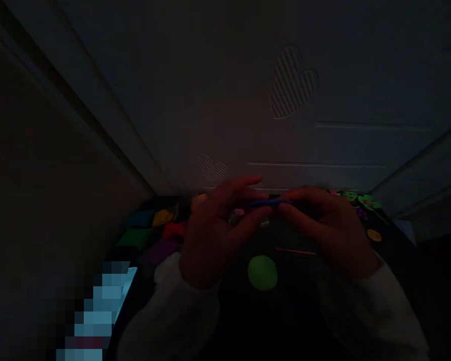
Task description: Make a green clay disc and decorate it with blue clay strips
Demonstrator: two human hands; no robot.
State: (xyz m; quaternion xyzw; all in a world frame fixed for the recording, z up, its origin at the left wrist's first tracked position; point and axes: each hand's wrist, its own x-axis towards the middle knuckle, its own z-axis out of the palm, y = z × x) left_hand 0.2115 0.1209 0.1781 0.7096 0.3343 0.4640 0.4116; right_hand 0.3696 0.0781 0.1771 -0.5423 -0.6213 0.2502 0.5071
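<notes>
A blue strip (pixel 271 202) is pinched by left hand (pixel 215 233) and right hand (pixel 332 225), apparently being shaped; steady pressure is next required.

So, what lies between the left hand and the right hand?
In the head view: a slim blue piece, pinched by the left hand and the right hand. A small shiny item, too dark to identify, shows below it.
</notes>
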